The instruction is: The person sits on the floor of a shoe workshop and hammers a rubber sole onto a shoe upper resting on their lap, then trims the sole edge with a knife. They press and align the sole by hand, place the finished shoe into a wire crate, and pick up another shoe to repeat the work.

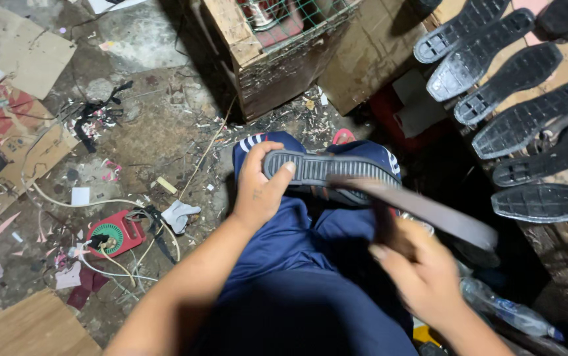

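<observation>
My left hand (259,188) grips the heel end of a dark rubber shoe sole (327,170) that lies across my knees, tread side up. My right hand (422,267) is closed on the dark handle of a long flat tool (429,209), blurred by motion, whose blade reaches over the sole's right end. I am seated, with blue trousers (297,250) under both hands.
Several black soles (515,79) lie in a row at the upper right. A wooden crate with wire mesh (271,39) stands ahead. The dirty floor at left holds cardboard (23,49), scraps, white cord and a small red device (114,234). A plastic bottle (508,313) lies at the lower right.
</observation>
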